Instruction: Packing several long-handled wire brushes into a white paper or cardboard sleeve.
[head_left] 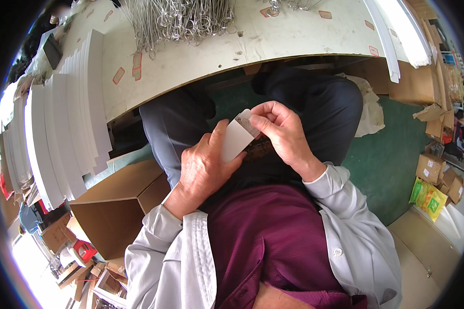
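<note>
Worktable: a pale worktable (175,72) spans the upper view, its far side cut off by the frame; red-outlined marks dot its surface, too small to make out.
Floor: the green floor (381,165) shows beyond the right knee and, in deep shade, between the legs.
Legs: dark trousers (327,103) cover both bent legs, whose lower parts vanish into shadow under the table edge.
Strips: long white strips (51,134) stand in stacked rows at left; their nature is unclear.
Carton: a brown cardboard carton (119,181) lies open below the strips, its interior dark and partly hidden by the left sleeve (160,226).
Wires: a tangled heap of looped metal wires (183,20) rests on the tabletop, cropped by the upper edge.
Left hand: the left hand (206,162) grips a small white box, thumb and fingers closed about its sides; some fingers are hidden.
Right hand: the right hand (282,135) has thumb and forefinger brought together at the box's upper end; whether they pinch anything cannot be told.
White box: the small white box (237,141) is tilted above the lap, between the hands; a greyish patch near its upper end is hard to identify.
</note>
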Tool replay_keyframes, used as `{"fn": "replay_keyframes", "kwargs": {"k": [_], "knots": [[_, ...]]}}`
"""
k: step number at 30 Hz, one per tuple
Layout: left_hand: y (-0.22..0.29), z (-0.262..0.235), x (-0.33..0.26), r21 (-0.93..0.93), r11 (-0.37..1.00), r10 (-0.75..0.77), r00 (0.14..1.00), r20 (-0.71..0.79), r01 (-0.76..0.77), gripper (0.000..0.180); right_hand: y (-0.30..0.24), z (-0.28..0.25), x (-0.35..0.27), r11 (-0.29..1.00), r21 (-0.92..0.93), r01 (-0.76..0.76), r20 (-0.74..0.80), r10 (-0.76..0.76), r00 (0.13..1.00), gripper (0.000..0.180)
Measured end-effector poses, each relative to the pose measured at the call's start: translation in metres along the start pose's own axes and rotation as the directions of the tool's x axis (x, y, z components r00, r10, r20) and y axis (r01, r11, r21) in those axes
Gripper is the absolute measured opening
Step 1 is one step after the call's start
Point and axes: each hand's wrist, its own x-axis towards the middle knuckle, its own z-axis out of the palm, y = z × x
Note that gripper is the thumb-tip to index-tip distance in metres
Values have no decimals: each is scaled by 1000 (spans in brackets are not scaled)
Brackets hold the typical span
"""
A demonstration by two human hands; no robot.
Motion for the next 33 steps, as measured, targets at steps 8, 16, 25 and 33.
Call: {"fn": "replay_keyframes", "kwargs": {"k": [8,16,25,33], "knots": [[-1,2,-4,-91,996,-8,1000,4,8,77,3,13,-5,998,25,-64,-33,65,997,28],[0,-14,0,-288,947,-132,989,59,144,80,-3,3,-17,999,-4,37,123,-37,992,25],[4,-16,8,-371,901,-171,971,169,223,84,-1,8,-23,999,-15,30,63,-29,998,22],[13,-11,7,-378,913,-106,983,149,156,77,12,9,-20,996,-76,55,24,-53,998,20]]}}
